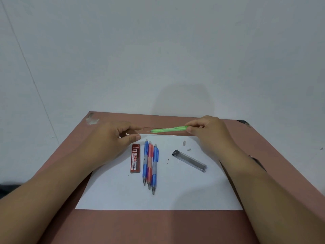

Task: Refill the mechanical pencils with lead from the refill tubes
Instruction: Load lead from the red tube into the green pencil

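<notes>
A green mechanical pencil (pixel 167 129) is held level above the far edge of the white paper (pixel 158 199). My right hand (pixel 209 131) pinches its clip end. My left hand (pixel 112 140) has thumb and forefinger around its blurred, translucent tip end. Two blue pencils (pixel 146 161) (pixel 155 168) and a red one (pixel 150 164) lie side by side on the paper. A red 2B lead tube (pixel 135 158) lies to their left. To their right lies a clear grey lead tube (pixel 190 161), with two loose leads (pixel 168 160) beside it.
A small pencil cap (pixel 184 143) and a white eraser piece (pixel 188 149) lie on the paper under my right hand. The paper sits on a reddish-brown table (pixel 158 226) against a white wall.
</notes>
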The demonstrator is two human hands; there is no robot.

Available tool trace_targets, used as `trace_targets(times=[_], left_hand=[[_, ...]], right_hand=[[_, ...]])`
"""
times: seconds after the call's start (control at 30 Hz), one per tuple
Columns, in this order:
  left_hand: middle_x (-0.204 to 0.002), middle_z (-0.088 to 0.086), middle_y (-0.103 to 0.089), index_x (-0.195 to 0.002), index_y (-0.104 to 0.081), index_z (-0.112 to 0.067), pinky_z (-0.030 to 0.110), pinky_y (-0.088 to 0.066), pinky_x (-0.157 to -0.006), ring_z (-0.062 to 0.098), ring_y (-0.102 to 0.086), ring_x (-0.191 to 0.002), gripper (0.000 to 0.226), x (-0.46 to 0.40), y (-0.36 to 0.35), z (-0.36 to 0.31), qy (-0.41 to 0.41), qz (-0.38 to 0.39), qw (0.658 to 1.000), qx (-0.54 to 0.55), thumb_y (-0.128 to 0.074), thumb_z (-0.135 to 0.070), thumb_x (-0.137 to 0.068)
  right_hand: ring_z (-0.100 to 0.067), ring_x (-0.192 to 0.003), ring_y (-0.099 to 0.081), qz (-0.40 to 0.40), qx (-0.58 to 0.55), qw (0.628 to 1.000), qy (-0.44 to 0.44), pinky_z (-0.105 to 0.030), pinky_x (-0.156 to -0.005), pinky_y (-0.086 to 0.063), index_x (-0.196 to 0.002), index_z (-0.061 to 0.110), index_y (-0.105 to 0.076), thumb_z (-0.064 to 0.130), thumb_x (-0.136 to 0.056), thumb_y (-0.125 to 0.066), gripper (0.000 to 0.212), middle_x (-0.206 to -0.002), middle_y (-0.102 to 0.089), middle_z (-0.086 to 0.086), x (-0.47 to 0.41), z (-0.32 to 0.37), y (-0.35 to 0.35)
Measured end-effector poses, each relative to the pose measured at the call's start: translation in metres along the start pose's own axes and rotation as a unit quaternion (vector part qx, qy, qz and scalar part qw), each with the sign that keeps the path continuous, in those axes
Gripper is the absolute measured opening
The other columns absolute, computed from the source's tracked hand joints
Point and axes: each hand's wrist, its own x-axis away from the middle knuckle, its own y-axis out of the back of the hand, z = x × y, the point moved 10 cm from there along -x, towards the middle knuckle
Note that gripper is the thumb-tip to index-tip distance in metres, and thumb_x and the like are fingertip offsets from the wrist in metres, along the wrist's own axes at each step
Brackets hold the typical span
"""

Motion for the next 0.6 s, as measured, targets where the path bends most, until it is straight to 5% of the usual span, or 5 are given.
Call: trace_targets(times=[0.17, 0.6], left_hand=[[-0.087, -0.028, -0.068, -0.093, -0.063, -0.053, 0.009, -0.043, -0.054, -0.018, -0.060, -0.081, 0.012, -0.001, -0.004, 0.008, 0.025, 0.018, 0.999, -0.016, -0.063, -0.041, -0.095], [-0.085, -0.036, -0.064, -0.085, -0.064, -0.053, 0.017, -0.048, -0.063, -0.012, -0.063, -0.083, 0.011, -0.003, -0.005, 0.023, 0.041, 0.026, 0.998, -0.033, -0.064, -0.046, -0.093]], right_hand=[[-0.007, -0.077, -0.064, 0.008, 0.006, 0.999, -0.046, -0.023, -0.071, -0.049, -0.074, 0.034, -0.078, 0.016, -0.088, -0.074, 0.024, -0.086, -0.075, 0.010, -0.002, -0.019, -0.005], [-0.002, -0.082, -0.065, 0.068, 0.098, 0.991, -0.059, -0.017, -0.063, -0.044, -0.086, 0.030, -0.078, 0.016, -0.090, -0.071, 0.016, -0.088, -0.073, 0.014, -0.003, -0.027, -0.015]])
